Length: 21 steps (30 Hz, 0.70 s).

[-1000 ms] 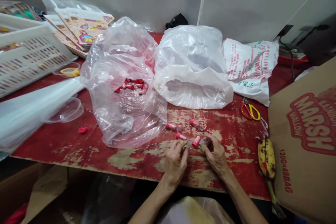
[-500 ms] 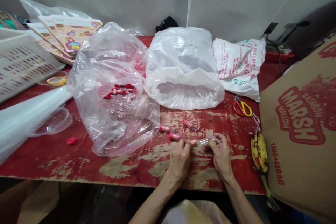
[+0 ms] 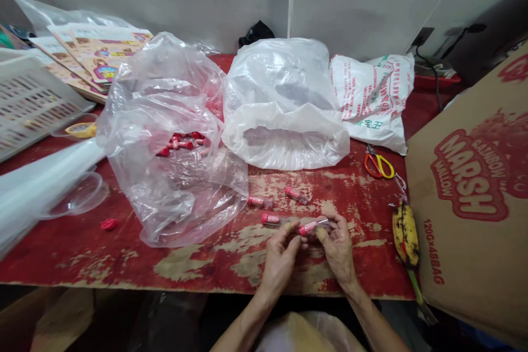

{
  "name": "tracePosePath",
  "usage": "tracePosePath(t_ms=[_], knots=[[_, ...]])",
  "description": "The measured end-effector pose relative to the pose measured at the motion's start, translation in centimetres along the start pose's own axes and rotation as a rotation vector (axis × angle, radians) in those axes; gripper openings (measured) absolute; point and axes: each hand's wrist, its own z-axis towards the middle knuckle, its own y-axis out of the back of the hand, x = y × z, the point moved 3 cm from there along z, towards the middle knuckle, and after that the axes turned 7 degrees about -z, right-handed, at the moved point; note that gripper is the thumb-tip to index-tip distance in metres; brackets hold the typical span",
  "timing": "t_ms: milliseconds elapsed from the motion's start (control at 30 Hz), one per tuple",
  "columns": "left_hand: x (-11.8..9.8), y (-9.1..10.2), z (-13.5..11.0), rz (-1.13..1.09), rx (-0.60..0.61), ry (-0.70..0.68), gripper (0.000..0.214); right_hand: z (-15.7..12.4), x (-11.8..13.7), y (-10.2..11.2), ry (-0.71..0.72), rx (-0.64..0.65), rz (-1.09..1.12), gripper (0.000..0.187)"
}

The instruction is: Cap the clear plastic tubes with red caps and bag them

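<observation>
Plastic tube (image 3: 314,225), tiny, clear glossy body, pink cap. Pinching it in right hand (image 3: 338,247) fingertips, low over the near side of the scuffed, peeling red table (image 3: 124,253), cap end pointing left. Bunching left hand (image 3: 280,258) fingertips together just beside the cap, honestly can't tell if touching or grasping anything. Leaving three more tubes (image 3: 272,219) lying flat just beyond, next to a crinkly clear bag (image 3: 173,137). Versus half a second ago, showing less clear body past the right fingers.
</observation>
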Motion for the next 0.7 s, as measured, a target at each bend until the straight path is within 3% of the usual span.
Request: tracePosePath(t_ms=[67, 133, 333, 533, 700], knots=[[0.7, -0.2, -0.3, -0.22, -0.006, 0.139, 0.037, -0.1, 0.1, -0.3, 0.021, -0.009, 0.006, 0.041], [1.3, -0.4, -0.6, -0.358, -0.022, 0.189, 0.038, -0.2, 0.2, -0.7, 0.033, 0.01, 0.011, 0.042], [1.5, -0.7, -0.6, -0.435, -0.03, 0.149, 0.034, -0.5, 0.5, -1.7, 0.056, 0.077, 0.096, 0.05], [0.1, -0.5, -0.6, -0.189, 0.046, 0.028, 0.034, -0.3, -0.2, -1.1, 0.221, 0.078, -0.12, 0.049], [-1.3, 1.7, -0.8, 0.344, -0.14, -0.354, 0.028, 1.0, -0.7, 0.2, 0.617, 0.045, -0.559, 0.048]])
